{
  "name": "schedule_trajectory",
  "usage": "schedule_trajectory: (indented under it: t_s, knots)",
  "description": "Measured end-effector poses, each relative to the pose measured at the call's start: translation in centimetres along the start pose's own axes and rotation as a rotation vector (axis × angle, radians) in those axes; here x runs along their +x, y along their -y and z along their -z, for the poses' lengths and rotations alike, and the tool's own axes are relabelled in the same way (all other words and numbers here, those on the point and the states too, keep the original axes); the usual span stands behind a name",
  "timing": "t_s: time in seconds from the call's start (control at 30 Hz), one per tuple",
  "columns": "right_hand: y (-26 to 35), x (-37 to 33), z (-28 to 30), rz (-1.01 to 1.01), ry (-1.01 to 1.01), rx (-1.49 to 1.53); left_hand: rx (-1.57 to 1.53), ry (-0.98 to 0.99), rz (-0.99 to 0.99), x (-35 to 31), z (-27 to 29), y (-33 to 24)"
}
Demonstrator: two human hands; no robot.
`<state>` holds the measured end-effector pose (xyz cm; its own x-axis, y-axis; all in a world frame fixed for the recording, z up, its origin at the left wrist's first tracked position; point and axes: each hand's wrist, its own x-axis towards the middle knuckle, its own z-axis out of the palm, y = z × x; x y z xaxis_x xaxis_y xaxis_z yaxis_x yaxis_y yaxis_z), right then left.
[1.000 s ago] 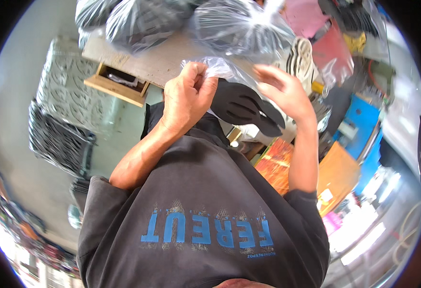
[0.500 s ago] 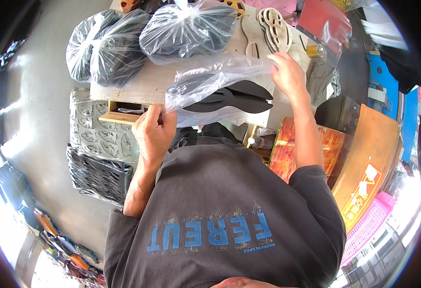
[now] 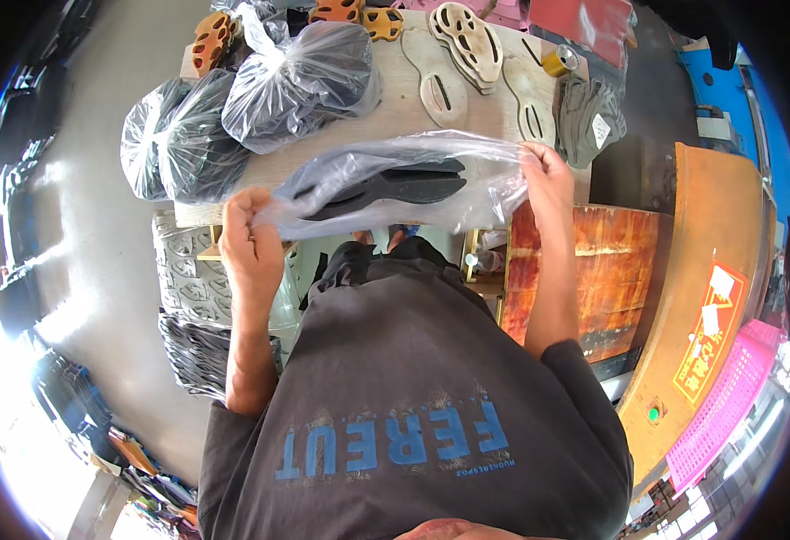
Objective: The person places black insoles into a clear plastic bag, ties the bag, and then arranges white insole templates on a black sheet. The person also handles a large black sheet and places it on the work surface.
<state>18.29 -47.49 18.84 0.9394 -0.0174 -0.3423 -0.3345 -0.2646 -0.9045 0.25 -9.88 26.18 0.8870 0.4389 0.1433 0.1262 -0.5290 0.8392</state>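
A clear plastic bag (image 3: pixel 494 171) is stretched sideways between my two hands above the near edge of the table. Inside it lie black, flat, sole-shaped pieces (image 3: pixel 404 187) with slots, seen through the film. My left hand (image 3: pixel 251 236) pinches the bag's left end with curled fingers. At the other end my right hand (image 3: pixel 546 184) grips the bag's right edge, thumb and fingers closed on the film. How many black pieces are stacked in the bag I cannot tell.
Two knotted clear bags of dark pieces, one nearer (image 3: pixel 183 135) and one farther (image 3: pixel 305 76), occupy the table's left. Pale slotted sole shapes (image 3: pixel 467 40), a gold can (image 3: pixel 559 61) and a grey stack (image 3: pixel 590 117) sit at right. A brown cabinet (image 3: pixel 705 234) and pink basket (image 3: pixel 728 405) stand farther right.
The black pieces, earlier poking out at the bag's right side, now lie within the film. My hands have spread wider apart, the left moving left. The view has shifted too.
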Motion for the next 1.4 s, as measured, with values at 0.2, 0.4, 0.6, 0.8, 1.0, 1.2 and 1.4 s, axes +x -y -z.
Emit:
schedule_trajectory:
  t_s: [0.2,0.4,0.6,0.8,1.0,1.2,1.4]
  knots:
    - [4.3,-2.9,0.9,0.167,0.060,-0.111,-0.563,0.577,0.431,2.5,3.1,-3.8]
    - [8.1,-1.7,3.4,0.549,0.036,-0.868,-0.377,0.898,0.462,7.5,6.8,-5.5]
    - [9.2,-2.6,2.0,-0.401,0.130,-0.098,0.190,0.708,0.082,8.6,6.0,-3.1]
    - [13.2,-5.3,-1.1,-0.183,0.286,0.822,-1.135,0.538,0.695,10.5,6.7,-1.3]
    - [20.2,-10.6,-0.4,0.051,0.313,0.185,-0.963,0.470,0.251,8.9,11.1,-2.9]
    - [22.0,-13.5,-1.7,0.032,0.060,-0.230,-0.878,0.607,0.153,6.3,15.7,-5.0]
    - [22.5,-14.3,-1.3,0.093,0.234,-0.226,-0.707,0.557,0.013,5.9,16.4,-6.4]
